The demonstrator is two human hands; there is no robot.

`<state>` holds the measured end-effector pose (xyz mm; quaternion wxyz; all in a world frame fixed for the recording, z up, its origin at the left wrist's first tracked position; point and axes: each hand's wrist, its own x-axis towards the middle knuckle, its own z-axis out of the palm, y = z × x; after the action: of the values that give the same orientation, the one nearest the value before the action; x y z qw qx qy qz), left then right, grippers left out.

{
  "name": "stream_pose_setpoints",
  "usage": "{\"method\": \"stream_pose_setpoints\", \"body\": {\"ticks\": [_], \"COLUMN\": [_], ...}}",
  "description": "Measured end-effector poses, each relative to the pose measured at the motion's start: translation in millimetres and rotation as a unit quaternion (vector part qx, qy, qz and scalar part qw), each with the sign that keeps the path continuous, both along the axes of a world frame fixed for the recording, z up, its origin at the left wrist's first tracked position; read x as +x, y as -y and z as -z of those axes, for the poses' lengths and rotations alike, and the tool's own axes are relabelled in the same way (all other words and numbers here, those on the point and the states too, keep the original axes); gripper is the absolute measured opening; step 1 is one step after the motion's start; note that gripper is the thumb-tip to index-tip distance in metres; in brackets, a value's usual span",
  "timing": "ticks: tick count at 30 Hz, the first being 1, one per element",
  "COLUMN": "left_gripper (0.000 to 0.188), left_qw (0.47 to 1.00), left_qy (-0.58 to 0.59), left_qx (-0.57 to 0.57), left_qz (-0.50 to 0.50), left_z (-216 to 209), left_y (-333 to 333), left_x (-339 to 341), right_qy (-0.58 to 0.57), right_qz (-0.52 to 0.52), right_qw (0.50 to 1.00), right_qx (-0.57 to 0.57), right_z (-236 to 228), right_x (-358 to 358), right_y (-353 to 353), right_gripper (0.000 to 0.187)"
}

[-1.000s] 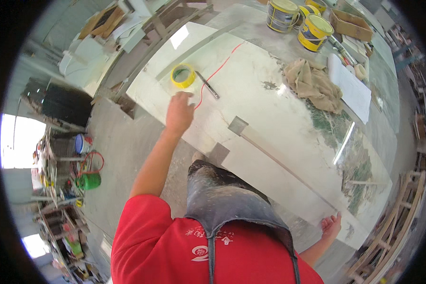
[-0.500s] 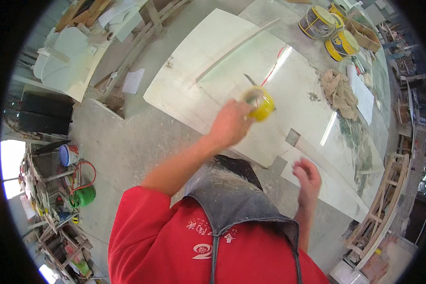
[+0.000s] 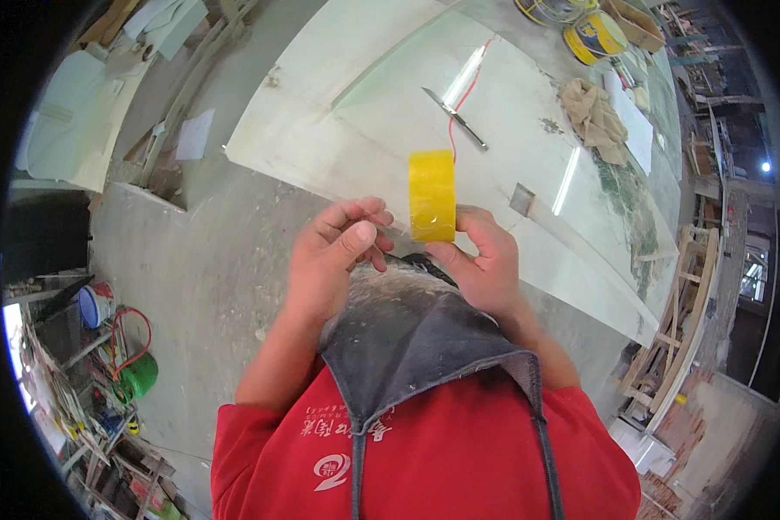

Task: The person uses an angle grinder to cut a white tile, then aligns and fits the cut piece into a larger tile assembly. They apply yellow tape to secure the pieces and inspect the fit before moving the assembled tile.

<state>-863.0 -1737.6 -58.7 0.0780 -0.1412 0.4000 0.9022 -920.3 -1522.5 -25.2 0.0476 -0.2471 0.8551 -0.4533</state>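
My right hand (image 3: 487,258) grips a roll of yellow tape (image 3: 432,196) by its lower right side, with the thumb beneath it and the fingers behind. The roll stands on edge in front of my body. Just left of it is my left hand (image 3: 334,251), fingers loosely bent and apart, thumb raised. I cannot make out any strip of tape between that hand and the roll. Beyond the roll, a slim knife (image 3: 455,119) with a dark handle lies on a large pale sheet (image 3: 347,147), alongside a thin red line (image 3: 468,94).
A crumpled brown cloth (image 3: 594,120) and a white paper (image 3: 630,121) lie to the right. Yellow and black buckets (image 3: 594,38) stand at the far right. The sheet has a square cutout (image 3: 522,199). A wooden frame (image 3: 680,312) is on the right, a green container (image 3: 139,377) at left.
The tape roll has passed from my left hand to my right and come nearer my body. Both hands are now close together. The knife, partly hidden before, shows whole; the view has shifted.
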Motion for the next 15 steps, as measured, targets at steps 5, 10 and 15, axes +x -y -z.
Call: {"method": "stream_pose_setpoints", "body": {"ticks": [5, 10, 15], "left_gripper": [0.026, 0.008, 0.011], "left_qw": [0.997, 0.977, 0.961], "left_qy": [0.036, 0.075, 0.117], "left_qx": [-0.055, -0.191, -0.227], "left_qz": [-0.050, -0.061, -0.106], "left_z": [-8, -12, 11], "left_y": [13, 27, 81], "left_x": [3, 4, -1], "right_qy": [-0.060, -0.102, 0.239], "right_qz": [-0.058, -0.102, -0.132], "right_qw": [0.996, 0.987, 0.934], "right_qx": [0.033, 0.076, 0.228], "right_z": [-6, -3, -17], "right_x": [-4, -7, -13], "right_y": [16, 25, -10], "right_gripper": [0.022, 0.025, 0.026]}}
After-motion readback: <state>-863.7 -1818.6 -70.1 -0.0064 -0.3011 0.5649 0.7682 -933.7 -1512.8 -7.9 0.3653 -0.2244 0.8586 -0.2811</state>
